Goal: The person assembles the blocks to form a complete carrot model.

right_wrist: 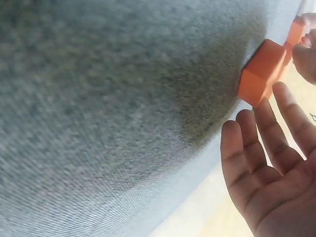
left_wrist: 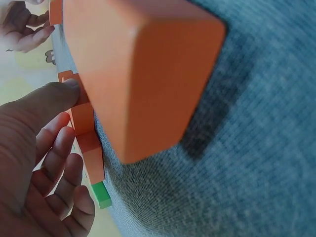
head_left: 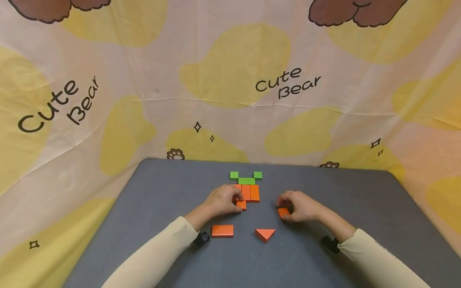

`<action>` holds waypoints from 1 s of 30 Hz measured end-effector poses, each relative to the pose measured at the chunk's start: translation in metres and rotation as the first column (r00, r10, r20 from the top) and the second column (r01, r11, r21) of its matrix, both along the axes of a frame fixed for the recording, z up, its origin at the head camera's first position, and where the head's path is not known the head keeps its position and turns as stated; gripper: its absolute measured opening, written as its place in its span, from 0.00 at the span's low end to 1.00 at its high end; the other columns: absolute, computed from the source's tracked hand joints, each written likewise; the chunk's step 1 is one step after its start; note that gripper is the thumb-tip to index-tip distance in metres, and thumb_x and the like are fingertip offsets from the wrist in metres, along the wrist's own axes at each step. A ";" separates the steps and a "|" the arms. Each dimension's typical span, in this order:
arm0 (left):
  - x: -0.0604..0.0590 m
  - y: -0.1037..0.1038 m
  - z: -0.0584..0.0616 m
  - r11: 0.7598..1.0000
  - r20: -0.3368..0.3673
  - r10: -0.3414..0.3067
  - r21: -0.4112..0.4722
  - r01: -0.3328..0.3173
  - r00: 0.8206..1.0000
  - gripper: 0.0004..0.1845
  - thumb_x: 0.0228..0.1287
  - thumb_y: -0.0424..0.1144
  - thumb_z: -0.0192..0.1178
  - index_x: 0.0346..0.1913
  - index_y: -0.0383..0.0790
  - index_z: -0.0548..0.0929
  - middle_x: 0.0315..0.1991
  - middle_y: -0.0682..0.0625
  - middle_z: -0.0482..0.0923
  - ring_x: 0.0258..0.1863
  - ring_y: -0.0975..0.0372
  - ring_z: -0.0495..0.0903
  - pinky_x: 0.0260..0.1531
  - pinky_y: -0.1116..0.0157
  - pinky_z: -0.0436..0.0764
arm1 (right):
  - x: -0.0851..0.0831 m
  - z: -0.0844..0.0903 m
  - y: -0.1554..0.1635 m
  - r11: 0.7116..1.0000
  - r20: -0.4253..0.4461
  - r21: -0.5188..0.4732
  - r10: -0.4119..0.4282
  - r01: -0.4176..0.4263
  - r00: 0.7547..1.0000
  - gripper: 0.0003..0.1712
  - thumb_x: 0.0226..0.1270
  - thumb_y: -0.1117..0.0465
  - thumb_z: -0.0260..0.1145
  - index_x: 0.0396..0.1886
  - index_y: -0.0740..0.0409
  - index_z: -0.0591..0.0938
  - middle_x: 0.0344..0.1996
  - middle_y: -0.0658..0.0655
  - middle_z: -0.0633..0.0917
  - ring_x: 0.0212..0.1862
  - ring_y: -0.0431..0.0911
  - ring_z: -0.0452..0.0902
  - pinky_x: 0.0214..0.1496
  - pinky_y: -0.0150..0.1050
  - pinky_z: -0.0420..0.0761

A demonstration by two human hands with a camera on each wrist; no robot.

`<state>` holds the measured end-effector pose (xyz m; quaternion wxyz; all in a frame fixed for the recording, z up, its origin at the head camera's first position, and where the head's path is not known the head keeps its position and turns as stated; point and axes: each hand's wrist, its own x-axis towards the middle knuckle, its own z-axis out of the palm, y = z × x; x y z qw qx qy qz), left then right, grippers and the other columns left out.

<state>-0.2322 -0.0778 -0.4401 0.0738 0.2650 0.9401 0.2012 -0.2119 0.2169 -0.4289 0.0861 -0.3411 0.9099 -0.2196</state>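
Observation:
In the head view, my left hand (head_left: 224, 200) pinches a small orange block (head_left: 241, 205) right below a row of upright orange blocks (head_left: 254, 193). The left wrist view shows the thumb (left_wrist: 71, 89) on top of an orange piece. My right hand (head_left: 300, 206) has thumb and fingertips at opposite edges of another small orange block (head_left: 283, 212). From the right wrist, its other fingers (right_wrist: 232, 143) spread loosely beside that orange block (right_wrist: 261, 74), low over the table. The block's far side is partly hidden by the fingers.
Above the orange row lies a green block (head_left: 246, 181), with a small green block (head_left: 234, 175) and another green block (head_left: 257, 175) at its upper corners. Nearer me on the grey table (head_left: 173, 184) lie an orange rectangular block (head_left: 222, 231) and an orange triangular block (head_left: 265, 234). A printed curtain (head_left: 230, 80) hangs behind.

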 end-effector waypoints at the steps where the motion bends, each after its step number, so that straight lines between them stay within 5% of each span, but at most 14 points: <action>1: 0.000 0.000 0.000 1.000 -0.001 0.002 0.001 -0.002 1.000 0.11 0.50 0.46 0.73 0.36 0.54 0.84 0.31 0.61 0.77 0.32 0.68 0.74 0.34 0.69 0.75 | 0.000 0.000 0.001 1.000 0.001 0.000 0.001 -0.001 1.000 0.16 0.49 0.63 0.74 0.40 0.55 0.83 0.36 0.49 0.82 0.38 0.42 0.77 0.43 0.38 0.80; 12: 0.003 -0.001 0.001 0.999 -0.008 0.039 0.012 -0.039 0.999 0.12 0.48 0.48 0.74 0.35 0.53 0.84 0.30 0.59 0.78 0.31 0.68 0.73 0.33 0.68 0.74 | 0.001 -0.006 0.005 1.000 -0.010 -0.002 -0.029 0.029 1.000 0.14 0.49 0.67 0.72 0.38 0.52 0.83 0.34 0.47 0.81 0.36 0.40 0.74 0.41 0.37 0.79; 23: 0.005 -0.003 0.000 0.999 -0.007 0.050 0.006 -0.050 0.999 0.13 0.48 0.50 0.74 0.36 0.53 0.85 0.29 0.60 0.77 0.30 0.68 0.73 0.32 0.68 0.74 | 0.001 -0.001 -0.009 0.998 -0.109 0.050 -0.019 0.025 0.994 0.11 0.50 0.62 0.71 0.36 0.48 0.85 0.34 0.44 0.82 0.37 0.39 0.76 0.41 0.37 0.79; 30: 0.005 -0.003 0.001 0.999 -0.001 0.044 0.003 -0.044 0.999 0.12 0.50 0.48 0.73 0.37 0.53 0.85 0.31 0.61 0.79 0.31 0.69 0.74 0.35 0.68 0.76 | 0.001 0.000 -0.003 0.997 -0.061 0.081 0.020 -0.015 0.998 0.15 0.50 0.62 0.71 0.40 0.48 0.84 0.37 0.44 0.81 0.39 0.39 0.75 0.44 0.39 0.79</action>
